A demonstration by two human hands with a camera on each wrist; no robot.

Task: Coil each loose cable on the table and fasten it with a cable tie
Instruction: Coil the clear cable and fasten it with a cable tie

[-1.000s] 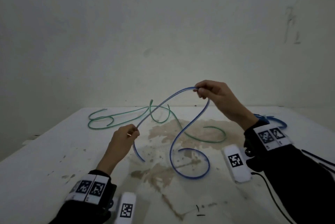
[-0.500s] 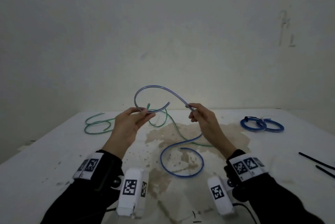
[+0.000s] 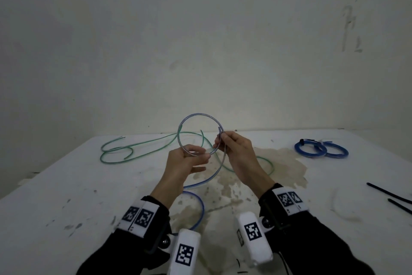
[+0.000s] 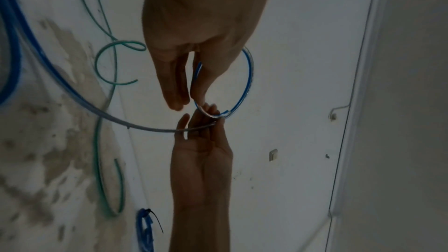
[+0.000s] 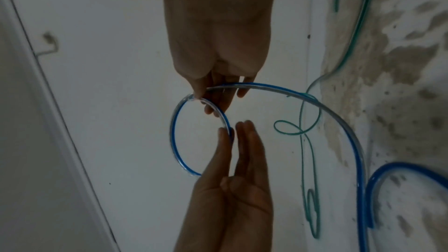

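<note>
1. Fingertips first: our right hand [image 3: 239, 154] pinches the free end of a blue cable [image 3: 197, 116] between thumb and forefinger, with the other fingers [image 5: 242, 87] loosely extended behind it.
2. Our left hand [image 3: 185, 163] pinches the same cable lower on the ring, with the remaining fingers [image 4: 174, 83] straight and close together.
3. Between the two hands the cable forms one raised loop, held in the air above the bench [image 3: 66, 185]. Its long tail drops away and curls on the bench near our wrists.
4. We judge this coil only begun: one turn made, most of the length unwound, no tie on it.
5. Farther out, a green cable [image 3: 142, 147] sprawls loose across the bench, untouched.
6. At the far right lie two blue coils [image 3: 321, 150], apparently already fastened; a dark tie shows on one.
7. Spare black cable ties [image 3: 392, 196] wait at the right edge, well apart from our hands.
</note>
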